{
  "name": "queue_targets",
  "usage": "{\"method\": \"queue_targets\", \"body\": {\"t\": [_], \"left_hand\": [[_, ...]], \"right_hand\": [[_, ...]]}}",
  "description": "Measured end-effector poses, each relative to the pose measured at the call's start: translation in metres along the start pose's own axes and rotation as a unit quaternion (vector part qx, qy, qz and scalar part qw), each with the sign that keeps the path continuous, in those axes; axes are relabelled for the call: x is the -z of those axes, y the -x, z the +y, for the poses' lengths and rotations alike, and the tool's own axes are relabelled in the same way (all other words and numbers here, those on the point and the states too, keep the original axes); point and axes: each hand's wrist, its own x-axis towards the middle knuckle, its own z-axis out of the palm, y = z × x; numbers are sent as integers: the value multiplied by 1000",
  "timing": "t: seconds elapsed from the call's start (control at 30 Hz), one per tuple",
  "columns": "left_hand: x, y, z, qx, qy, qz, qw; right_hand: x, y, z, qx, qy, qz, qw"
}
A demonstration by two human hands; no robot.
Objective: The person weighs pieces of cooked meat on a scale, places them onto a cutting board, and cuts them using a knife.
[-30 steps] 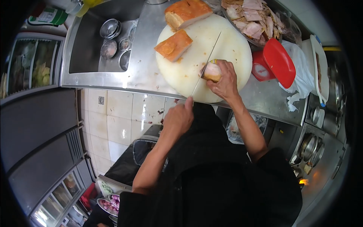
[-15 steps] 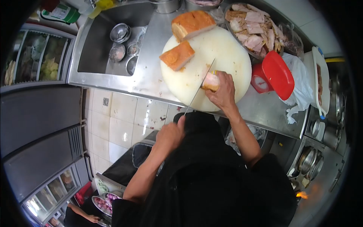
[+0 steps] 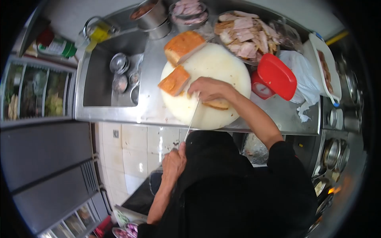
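Observation:
My left hand (image 3: 174, 163) is closed round the handle of a long knife (image 3: 193, 118), near the counter's front edge. The blade points away over a round white cutting board (image 3: 232, 73). At its far end my right hand (image 3: 209, 89) bends down with fingers drawn together; what they pinch, if anything, is hidden. A piece of meat with a browned edge (image 3: 216, 104) lies beneath my right wrist, partly covered. Left of that hand sits a smaller golden-skinned block of meat (image 3: 174, 81). A larger block (image 3: 184, 47) rests behind it, over the board's far edge.
A bowl of sliced meat (image 3: 246, 37) stands behind the board, beside a red scale (image 3: 274, 77) and a white plastic bag (image 3: 299, 75). Left is a sink (image 3: 93, 85) holding small metal bowls. Metal pots (image 3: 156, 29) stand at the back. A flame (image 3: 333, 190) shows at lower right.
My right hand has left the piece of meat and moved left to the knife's far end. The piece now lies under my wrist. The knife stays in my left hand; the view has shifted.

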Motion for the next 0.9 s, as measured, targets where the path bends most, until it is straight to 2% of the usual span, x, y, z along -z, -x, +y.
{"method": "queue_targets", "body": {"t": [0.1,0.2,0.23,0.33,0.37,0.4,0.43,0.5,0.53,0.57,0.6,0.63,0.73,0.83,0.9], "left_hand": [[0,3,-2,-3,-16,0,1000],[3,8,0,-5,10,0,1000],[2,6,-2,-7,-14,0,1000],[-3,8,-10,-9,-8,21,1000],[-3,9,-11,-4,2,21,1000],[-3,11,-12,0,12,20,1000],[-4,13,-15,6,22,19,1000],[-9,15,-23,2,58,37,998],[-11,15,-26,1,77,46,996],[-11,16,-27,2,92,44,995],[-11,16,-27,4,108,43,993],[-11,16,-27,6,123,42,992],[-4,13,-21,23,109,31,993],[1,11,-19,50,113,19,992],[0,10,-22,44,109,23,993]], "right_hand": [[22,1,1,1,-58,-16,998],[33,3,10,-31,-104,34,993],[38,7,11,-71,-141,19,987],[39,10,69,-11,-246,161,956],[47,20,79,-61,-380,210,899],[68,35,87,-73,-369,240,895],[79,46,113,-77,-404,298,861],[124,88,104,-207,-394,384,809],[137,104,133,-212,-332,407,824],[154,121,137,-262,-272,434,818],[168,133,141,-327,-307,432,783],[175,146,166,-298,-291,434,799],[196,174,223,-413,-188,329,828],[206,186,235,-443,-104,233,860],[200,184,236,-440,18,193,877]]}}
